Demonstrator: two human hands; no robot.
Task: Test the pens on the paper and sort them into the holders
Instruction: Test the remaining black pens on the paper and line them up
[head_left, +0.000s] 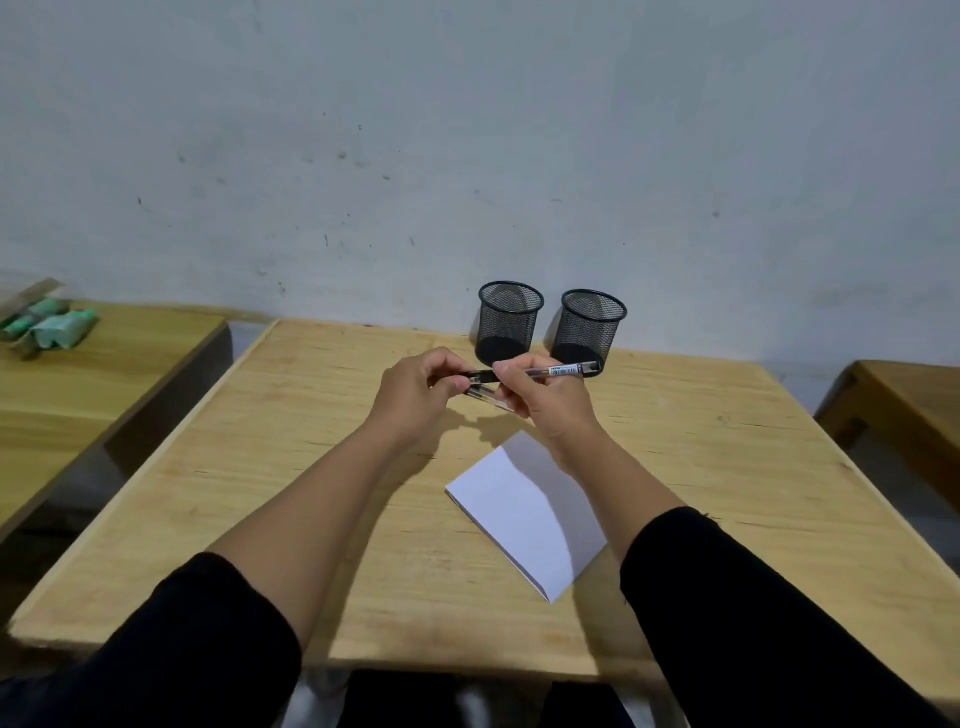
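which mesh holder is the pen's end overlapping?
The right-hand holder: the pen in the right hand crosses its base. The left one isn't overlapped.

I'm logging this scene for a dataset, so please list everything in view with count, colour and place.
mesh holders: two, black, side by side at the table's far edge by the wall; both look empty.
pens: at least two, clear barrels with dark parts, held above the table in front of the holders.
paper: one folded white sheet, on the table under the right forearm.
table: one, light wood, centre.
side tables: two, wood, at the left and right edges.
green packets: a few, on the left side table; blurred.
wall: grey-white, scuffed.
left hand: fingers pinching a pen's end.
right hand: gripping pens.
sleeves: two, black.
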